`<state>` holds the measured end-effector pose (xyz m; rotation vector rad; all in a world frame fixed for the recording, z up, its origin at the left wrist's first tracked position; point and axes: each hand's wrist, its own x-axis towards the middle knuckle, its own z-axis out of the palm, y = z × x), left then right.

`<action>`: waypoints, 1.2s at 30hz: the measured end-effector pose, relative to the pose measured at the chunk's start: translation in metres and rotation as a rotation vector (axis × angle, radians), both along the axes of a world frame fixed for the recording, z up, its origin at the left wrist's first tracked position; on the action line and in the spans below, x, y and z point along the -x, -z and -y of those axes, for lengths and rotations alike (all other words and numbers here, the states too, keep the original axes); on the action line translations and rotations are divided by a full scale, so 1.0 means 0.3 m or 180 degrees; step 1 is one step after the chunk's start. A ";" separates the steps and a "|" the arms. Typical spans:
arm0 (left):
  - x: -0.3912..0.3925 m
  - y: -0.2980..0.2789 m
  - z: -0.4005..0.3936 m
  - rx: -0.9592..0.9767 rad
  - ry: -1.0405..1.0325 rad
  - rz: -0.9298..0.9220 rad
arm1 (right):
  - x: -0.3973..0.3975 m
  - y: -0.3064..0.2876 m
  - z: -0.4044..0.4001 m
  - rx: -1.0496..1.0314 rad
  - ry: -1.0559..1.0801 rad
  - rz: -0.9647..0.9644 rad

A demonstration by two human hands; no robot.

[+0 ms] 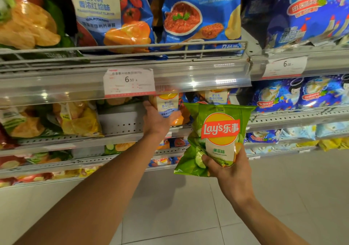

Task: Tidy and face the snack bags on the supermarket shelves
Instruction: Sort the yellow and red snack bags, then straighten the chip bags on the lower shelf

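Tiered metal shelves [207,70] fill the far side of the scene, stepping down toward a pale tiled floor [170,216] in the near part. On the top tier, behind a wire rail, stand large blue snack bags [200,12] with a bowl of red sauce printed on the front, with orange and green bags at the far left and dark blue illustrated bags [311,14] at the right. The tier below carries yellow and green bags [79,120] at the left, small blue and white bags in the middle, and more illustrated blue bags at the right. Lower tiers hold further packs, too blurred to read.

A green Lay's bag [217,135] is held upright in front of the shelves, right of centre, its logo facing the camera. The right hand [226,169] grips its lower end, fingers curled round the bottom left corner and the thumb up the right side.

The left hand [156,120] reaches under the top tier's edge and holds a small blue and white bag [168,104] on the second tier, thumb across its front and fingers hidden behind it.

Two white price tags sit in the clear strip: one marked 6.50 [130,81] just above the left hand, one marked 6.00 [287,65] at the right.
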<state>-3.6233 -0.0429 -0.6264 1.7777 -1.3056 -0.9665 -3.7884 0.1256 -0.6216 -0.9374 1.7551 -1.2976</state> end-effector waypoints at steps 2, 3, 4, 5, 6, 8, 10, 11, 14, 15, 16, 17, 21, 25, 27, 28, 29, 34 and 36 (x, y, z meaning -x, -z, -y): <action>-0.021 0.002 -0.016 0.0003 0.0132 0.0132 | -0.037 -0.004 -0.002 0.0016 -0.0005 -0.0075; -0.037 0.005 -0.023 -0.0032 0.0199 0.0141 | -0.058 -0.006 -0.004 0.0015 -0.0012 -0.0093; -0.056 0.006 -0.028 -0.0084 0.0276 0.0081 | -0.079 -0.007 -0.004 0.0011 -0.0021 -0.0100; -0.080 0.005 -0.037 -0.0131 0.0376 0.0026 | -0.101 -0.010 -0.005 0.0009 -0.0031 -0.0100; -0.108 0.003 -0.050 -0.0141 0.0487 0.0034 | -0.124 -0.014 -0.005 0.0013 -0.0043 -0.0097; -0.175 -0.008 -0.086 -0.0058 0.0666 0.0243 | -0.173 -0.028 -0.001 0.0019 -0.0077 -0.0101; -0.265 -0.024 -0.138 0.0161 0.0747 0.0639 | -0.232 -0.044 0.007 0.0016 -0.0100 -0.0110; -0.320 -0.032 -0.168 0.0373 0.0807 0.0912 | -0.263 -0.052 0.014 0.0016 -0.0108 -0.0114; -0.496 -0.047 -0.250 0.1142 0.1047 0.1840 | -0.367 -0.075 0.042 0.0063 -0.0136 -0.0164; -0.558 -0.047 -0.273 0.1238 0.1035 0.2097 | -0.406 -0.086 0.055 0.0082 -0.0160 -0.0205; -0.620 -0.045 -0.291 0.1215 0.0975 0.2324 | -0.447 -0.094 0.070 0.0087 -0.0186 -0.0251; -0.677 -0.044 -0.303 0.1095 0.0902 0.2519 | -0.485 -0.101 0.088 0.0075 -0.0214 -0.0300; -0.846 -0.030 -0.309 0.0536 0.0869 0.3022 | -0.613 -0.117 0.194 0.0035 -0.0410 -0.0502; -0.895 -0.004 -0.304 0.0386 0.1258 0.3284 | -0.670 -0.124 0.350 0.0051 -0.0511 -0.0994; -0.892 0.003 -0.312 0.0375 0.1309 0.3252 | -0.685 -0.115 0.418 -0.0013 -0.0431 -0.1257; -0.889 0.005 -0.316 0.0381 0.1297 0.3230 | -0.692 -0.109 0.444 -0.0074 -0.0394 -0.1383; -0.886 0.006 -0.319 0.0387 0.1283 0.3212 | -0.699 -0.103 0.465 -0.0137 -0.0369 -0.1490; -0.879 0.007 -0.320 0.0388 0.1268 0.3240 | -0.706 -0.063 0.521 -0.0279 -0.0332 -0.1341; -0.877 0.005 -0.320 0.0376 0.1245 0.3214 | -0.713 -0.057 0.535 -0.0329 -0.0362 -0.1024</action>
